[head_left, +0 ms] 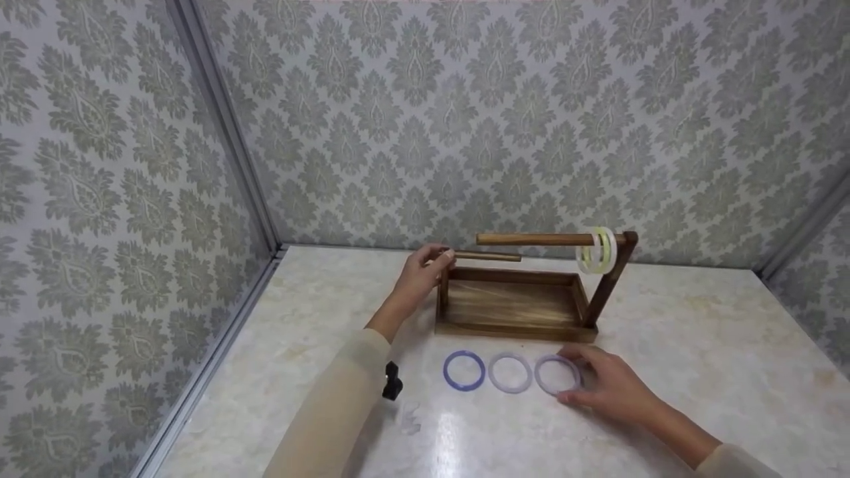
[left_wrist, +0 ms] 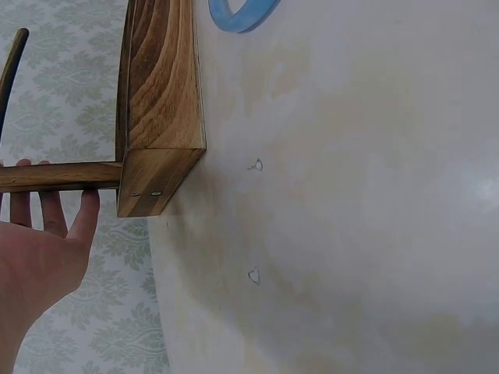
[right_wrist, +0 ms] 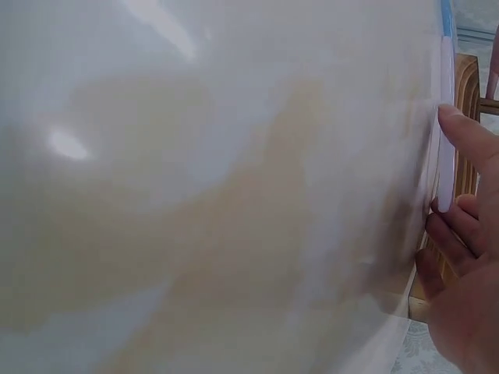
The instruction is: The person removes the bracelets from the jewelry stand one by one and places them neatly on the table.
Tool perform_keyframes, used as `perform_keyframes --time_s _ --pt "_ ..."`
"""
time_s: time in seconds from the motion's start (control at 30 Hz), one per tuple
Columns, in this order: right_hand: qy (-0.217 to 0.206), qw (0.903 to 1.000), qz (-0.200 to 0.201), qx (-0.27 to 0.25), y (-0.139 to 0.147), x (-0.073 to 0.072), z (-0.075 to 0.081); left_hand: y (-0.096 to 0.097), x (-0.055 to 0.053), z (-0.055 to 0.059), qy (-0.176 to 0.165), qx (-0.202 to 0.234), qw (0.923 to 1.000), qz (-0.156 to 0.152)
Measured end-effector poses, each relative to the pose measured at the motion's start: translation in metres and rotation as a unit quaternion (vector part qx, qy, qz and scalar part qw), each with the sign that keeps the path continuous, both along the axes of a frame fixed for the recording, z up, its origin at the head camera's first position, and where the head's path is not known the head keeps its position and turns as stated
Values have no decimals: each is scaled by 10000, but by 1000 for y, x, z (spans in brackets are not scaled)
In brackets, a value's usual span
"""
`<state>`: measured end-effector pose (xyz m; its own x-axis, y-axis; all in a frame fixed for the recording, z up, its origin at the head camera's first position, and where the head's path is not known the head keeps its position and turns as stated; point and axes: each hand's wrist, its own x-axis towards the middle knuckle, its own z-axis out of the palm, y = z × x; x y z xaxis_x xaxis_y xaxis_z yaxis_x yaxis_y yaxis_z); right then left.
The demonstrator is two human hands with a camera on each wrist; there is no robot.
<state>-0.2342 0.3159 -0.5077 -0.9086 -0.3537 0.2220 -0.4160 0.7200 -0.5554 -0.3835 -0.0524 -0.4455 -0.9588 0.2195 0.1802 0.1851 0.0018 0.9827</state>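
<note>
Three rings (head_left: 509, 391) lie before the wooden stand (head_left: 514, 332) your left hand (head_left: 420, 271) grips, and the rightmost ring (head_left: 537, 374), pinched in your right hand (head_left: 612, 386), could slip from too light a hold.

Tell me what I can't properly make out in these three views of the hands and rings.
- Head: top of the left post, covered by the left hand.
- Head: exact count of hanging rings, which overlap.
- Head: what the black object is; too small and dark.
- Left wrist: most of the blue ring, cut by the top edge.
</note>
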Motion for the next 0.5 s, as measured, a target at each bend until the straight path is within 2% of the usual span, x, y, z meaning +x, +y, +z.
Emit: perform_keyframes --time_s 0.27,0.5 --pt "-105 9998 -133 99 0 1 -3 2 -2 -1 7 -47 10000 -18" --pt "-79 9998 -16 155 4 -1 -1 1 -2 0 -45 77 10000 -7"
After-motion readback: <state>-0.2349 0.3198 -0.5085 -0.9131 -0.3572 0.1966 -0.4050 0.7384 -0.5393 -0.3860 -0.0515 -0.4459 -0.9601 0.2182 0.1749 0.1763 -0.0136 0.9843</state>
